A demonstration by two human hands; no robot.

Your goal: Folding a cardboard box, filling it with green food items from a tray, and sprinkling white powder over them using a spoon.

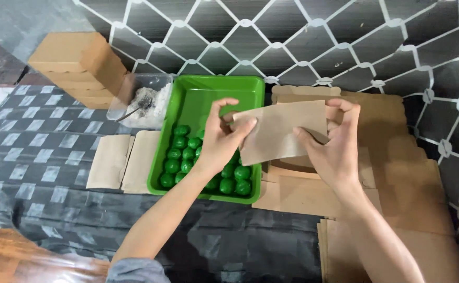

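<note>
Brown paper sheet [281, 131], held above the table's centre: both hands are gripping it, and it is hanging in the air over the right edge of the green tray [208, 94]. The left hand [220, 137] is pinching the sheet's left edge between thumb and curled fingers, closed tight on the paper; the right hand [334, 152] is clasping the right edge, thumb on the near face and fingers wrapped behind. By the look of it, the step in hand is the shaping or opening of this sheet, and the next move calls for a steady two-handed hold so the thin paper is not tearing or slipping.

Nearest, at 5 o'clock, flat brown cardboard blanks [397, 246] are lying stacked on the dark checked tablecloth [35, 157]. At the centre, green balls [179, 154] are sitting in rows in the near half of the tray. At 9 o'clock, two folded brown paper pieces [122, 160] are lying just beside the tray. Farther, at 11 o'clock, a clear tub [140, 99] of white powder with a spoon is touching the tray's far-left corner. Farthest, at 10 o'clock, a stack of closed brown boxes [80, 65], unmarked, is standing against the dark diamond-patterned wall [313, 47].
</note>
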